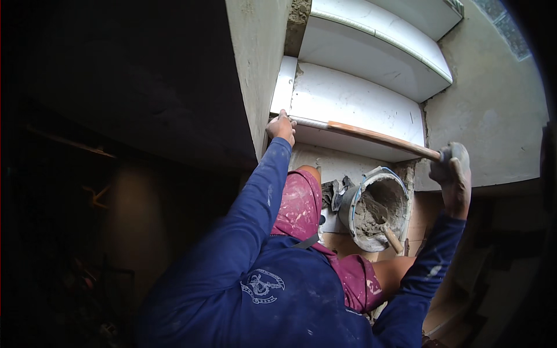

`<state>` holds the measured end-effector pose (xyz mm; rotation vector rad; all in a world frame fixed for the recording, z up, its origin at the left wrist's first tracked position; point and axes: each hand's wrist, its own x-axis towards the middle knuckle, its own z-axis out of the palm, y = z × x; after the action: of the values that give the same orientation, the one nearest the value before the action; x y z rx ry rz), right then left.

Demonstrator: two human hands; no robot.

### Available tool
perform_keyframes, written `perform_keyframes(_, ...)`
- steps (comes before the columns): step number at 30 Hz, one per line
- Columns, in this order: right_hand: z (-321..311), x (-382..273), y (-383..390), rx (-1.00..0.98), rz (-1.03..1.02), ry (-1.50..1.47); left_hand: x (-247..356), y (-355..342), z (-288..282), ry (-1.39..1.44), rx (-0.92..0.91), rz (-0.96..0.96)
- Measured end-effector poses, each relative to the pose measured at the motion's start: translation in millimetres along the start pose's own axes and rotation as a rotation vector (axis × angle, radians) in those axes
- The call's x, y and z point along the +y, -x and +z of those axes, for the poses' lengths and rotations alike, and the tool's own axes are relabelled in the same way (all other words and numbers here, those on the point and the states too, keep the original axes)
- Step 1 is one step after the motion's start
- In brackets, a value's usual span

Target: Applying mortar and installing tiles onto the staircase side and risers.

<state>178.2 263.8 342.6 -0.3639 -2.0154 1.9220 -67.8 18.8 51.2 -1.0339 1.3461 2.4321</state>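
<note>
Tile (pixel 284 87) sits at the left end of a tread (pixel 357 98) that looks mostly covered, left hand (pixel 281 126) at its front edge, grip unclear, right hand (pixel 455 177) clasping a tool (pixel 383 137), while the rough gap (pixel 298 22) above seems left to fill.

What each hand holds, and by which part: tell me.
Right hand: the wooden shaft, by its right end. Left hand: at the small tile's front edge; whether it grips it cannot be told.
</note>
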Motion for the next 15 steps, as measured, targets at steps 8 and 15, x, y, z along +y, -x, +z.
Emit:
perform_keyframes(8, 109, 5, -86, 0.036, -0.102, 0.401, 1, -6, -2, -0.161, -0.052, -0.007)
perform_keyframes(15, 176, 49, -178, 0.060, -0.805, 1.003, -2, -12, -2, -0.137, -0.013, 0.051)
